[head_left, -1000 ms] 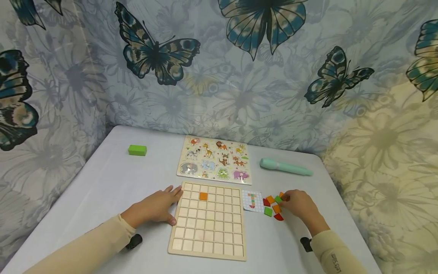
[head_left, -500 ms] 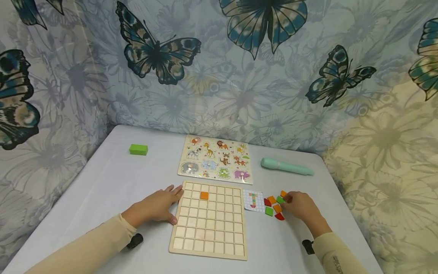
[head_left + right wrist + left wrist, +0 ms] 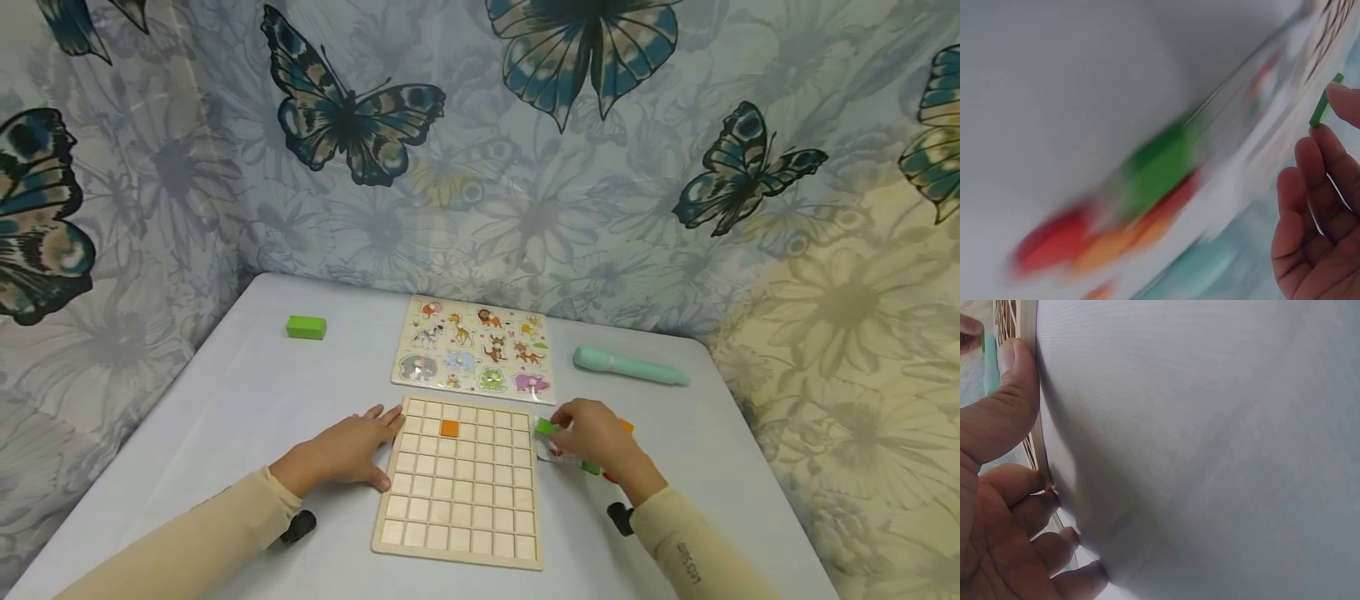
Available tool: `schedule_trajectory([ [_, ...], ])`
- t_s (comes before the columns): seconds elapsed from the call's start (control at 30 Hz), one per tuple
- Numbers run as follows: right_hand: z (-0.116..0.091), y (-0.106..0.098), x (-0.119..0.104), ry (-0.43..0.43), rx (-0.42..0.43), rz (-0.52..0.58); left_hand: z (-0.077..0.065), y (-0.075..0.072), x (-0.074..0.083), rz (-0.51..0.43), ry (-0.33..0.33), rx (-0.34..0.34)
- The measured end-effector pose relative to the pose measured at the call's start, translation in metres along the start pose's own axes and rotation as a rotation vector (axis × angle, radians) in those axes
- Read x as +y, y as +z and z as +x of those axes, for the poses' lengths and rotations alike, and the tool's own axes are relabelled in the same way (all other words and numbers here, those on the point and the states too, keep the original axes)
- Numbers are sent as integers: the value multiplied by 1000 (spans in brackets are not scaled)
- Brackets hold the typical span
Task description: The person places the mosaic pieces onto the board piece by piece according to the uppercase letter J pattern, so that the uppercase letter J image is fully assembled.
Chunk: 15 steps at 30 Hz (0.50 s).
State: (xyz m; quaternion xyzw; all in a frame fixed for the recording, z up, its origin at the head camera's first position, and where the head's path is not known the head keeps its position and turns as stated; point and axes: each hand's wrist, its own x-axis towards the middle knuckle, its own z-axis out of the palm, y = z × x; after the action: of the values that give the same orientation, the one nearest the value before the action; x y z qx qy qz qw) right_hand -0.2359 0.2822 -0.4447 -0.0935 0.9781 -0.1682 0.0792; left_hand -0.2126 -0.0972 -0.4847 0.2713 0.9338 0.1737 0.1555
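Observation:
A wooden grid board (image 3: 457,500) lies on the white table, with one orange square tile (image 3: 449,428) in its upper part. My left hand (image 3: 345,450) rests at the board's left edge; in the left wrist view its thumb (image 3: 1013,387) touches the rim and the fingers are spread along it. My right hand (image 3: 600,433) pinches a thin green square tile (image 3: 1325,103) between thumb and fingertips. This tile is just off the board's right edge, above a small pattern card (image 3: 546,450) that the hand partly covers.
Behind the right hand lie loose tiles, mostly hidden in the head view; green (image 3: 1160,169), red (image 3: 1054,240) and orange (image 3: 1107,253) ones show blurred. An animal puzzle (image 3: 472,346), a mint-green wand-shaped object (image 3: 630,367) and a green block (image 3: 306,327) are farther back.
My right hand has moved left from the loose tiles to beside the board, carrying the green tile with it. The left hand stays at the board's edge.

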Motion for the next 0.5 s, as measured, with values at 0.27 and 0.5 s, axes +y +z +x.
schedule_trajectory([
  [0.27,25,36,-68,-274,-77,-38,-2,3,3,3,-4,-11],
  [0.5,37,45,-87,-304,-72,-133,-2,0,1,9,-21,14],
])
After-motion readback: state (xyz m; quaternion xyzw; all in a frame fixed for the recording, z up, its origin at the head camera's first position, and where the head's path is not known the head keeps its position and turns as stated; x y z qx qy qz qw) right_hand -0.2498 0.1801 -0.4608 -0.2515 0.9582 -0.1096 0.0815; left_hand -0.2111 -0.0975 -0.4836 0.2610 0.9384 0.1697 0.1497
